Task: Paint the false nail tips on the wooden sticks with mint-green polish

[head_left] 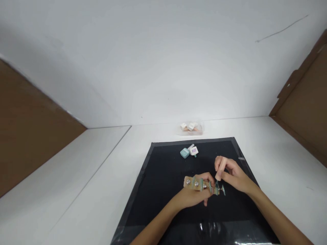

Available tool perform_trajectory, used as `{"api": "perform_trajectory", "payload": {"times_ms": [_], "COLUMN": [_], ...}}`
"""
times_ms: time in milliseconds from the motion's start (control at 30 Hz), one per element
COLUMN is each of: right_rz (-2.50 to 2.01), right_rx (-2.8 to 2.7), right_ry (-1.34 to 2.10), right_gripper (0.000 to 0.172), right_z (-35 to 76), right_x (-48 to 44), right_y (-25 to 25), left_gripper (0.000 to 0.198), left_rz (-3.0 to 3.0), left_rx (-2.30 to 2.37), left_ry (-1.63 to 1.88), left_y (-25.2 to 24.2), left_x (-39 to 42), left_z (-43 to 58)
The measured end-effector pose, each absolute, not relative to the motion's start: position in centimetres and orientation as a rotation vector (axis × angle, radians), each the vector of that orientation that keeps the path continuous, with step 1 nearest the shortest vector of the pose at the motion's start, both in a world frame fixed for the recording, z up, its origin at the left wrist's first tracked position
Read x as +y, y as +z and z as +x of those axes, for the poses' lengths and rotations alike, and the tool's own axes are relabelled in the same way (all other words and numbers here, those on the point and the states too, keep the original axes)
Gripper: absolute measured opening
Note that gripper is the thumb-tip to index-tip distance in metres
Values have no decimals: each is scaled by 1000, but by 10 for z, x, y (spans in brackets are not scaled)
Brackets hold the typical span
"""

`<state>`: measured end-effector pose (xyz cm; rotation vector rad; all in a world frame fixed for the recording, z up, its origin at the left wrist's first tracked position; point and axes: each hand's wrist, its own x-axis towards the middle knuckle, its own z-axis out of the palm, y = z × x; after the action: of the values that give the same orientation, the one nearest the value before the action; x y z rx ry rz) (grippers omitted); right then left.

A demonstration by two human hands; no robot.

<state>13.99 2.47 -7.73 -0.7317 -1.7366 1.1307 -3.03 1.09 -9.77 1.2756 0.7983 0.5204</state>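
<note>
My left hand [195, 195] is wrapped around a light tan strip [185, 182] that lies slantwise over the black mat. Shiny round metal pieces [196, 183] and upright teal flat pieces [201, 184] sit in a row along it. Some of the strip is hidden by my left fingers. At its right end, my right hand [231, 173] has thumb and forefinger pinched together just above a teal piece [217, 187]. What the pinch holds, if anything, is too small to make out. Another teal piece [223, 190] sticks out at the far right end.
Near the mat's back edge lie a teal block [184, 153] and a white block [194, 150] with a purple print. Behind the black mat [158, 170], a clear tray [200, 132] with white blocks stands by the white wall. Brown panels flank the table.
</note>
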Motion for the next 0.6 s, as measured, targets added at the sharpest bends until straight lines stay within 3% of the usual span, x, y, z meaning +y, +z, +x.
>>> {"api": "perform_trajectory", "payload": {"times_ms": [233, 600], "right_rz": [-822, -749], "right_rx": [-1667, -1802], "right_ry": [1061, 1275], "right_gripper": [37, 33], "right_z": [141, 141], "right_x": [27, 23], "right_y": [-79, -80], "left_gripper": [7, 8], "left_rz": [1375, 1389], "left_rx": [873, 872], "left_ry": [474, 490], "left_y": [-95, -105], "left_x": [8, 8], "left_z": [-30, -31]}}
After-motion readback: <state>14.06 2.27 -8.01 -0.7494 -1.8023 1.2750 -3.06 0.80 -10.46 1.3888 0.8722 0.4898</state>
